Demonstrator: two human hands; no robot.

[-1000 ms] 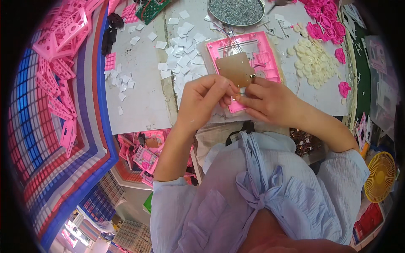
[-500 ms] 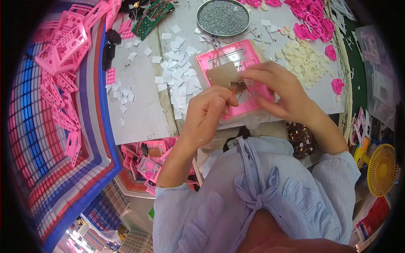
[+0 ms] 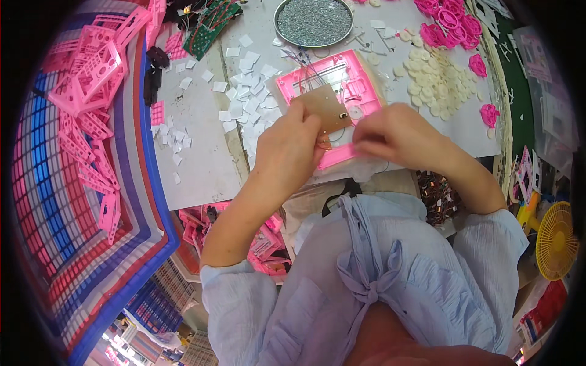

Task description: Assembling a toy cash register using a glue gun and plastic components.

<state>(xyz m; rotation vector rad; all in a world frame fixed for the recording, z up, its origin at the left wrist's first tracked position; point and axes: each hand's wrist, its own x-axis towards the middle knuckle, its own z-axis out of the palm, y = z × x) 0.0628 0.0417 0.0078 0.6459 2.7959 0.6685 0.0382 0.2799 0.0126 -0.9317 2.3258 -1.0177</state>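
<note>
A pink plastic casing (image 3: 368,91) lies open on the table in front of me, with thin wires (image 3: 312,72) running into its upper part. Over its lower left part sits a brown circuit board (image 3: 321,105), tilted, with a small metal component near its right edge. My left hand (image 3: 288,141) pinches the board's left side between thumb and fingers; orange wire shows by its fingertips. At the casing's lower right, my right hand (image 3: 400,135) has its fingers curled together, slightly blurred. Whatever they hold, if anything, is hidden.
A round tray of small metal screws (image 3: 313,23) stands beyond the casing. White square pieces (image 3: 250,91) are scattered to the left, cream discs (image 3: 436,82) and pink plastic parts (image 3: 448,24) lie to the right. Green circuit boards (image 3: 210,27) lie far left; a yellow fan (image 3: 557,240) is at right.
My left hand has moved left and its grip shifted onto the board's left side. My right hand has drawn down off the casing's middle, its fingers more closed. More of the casing's right side shows.
</note>
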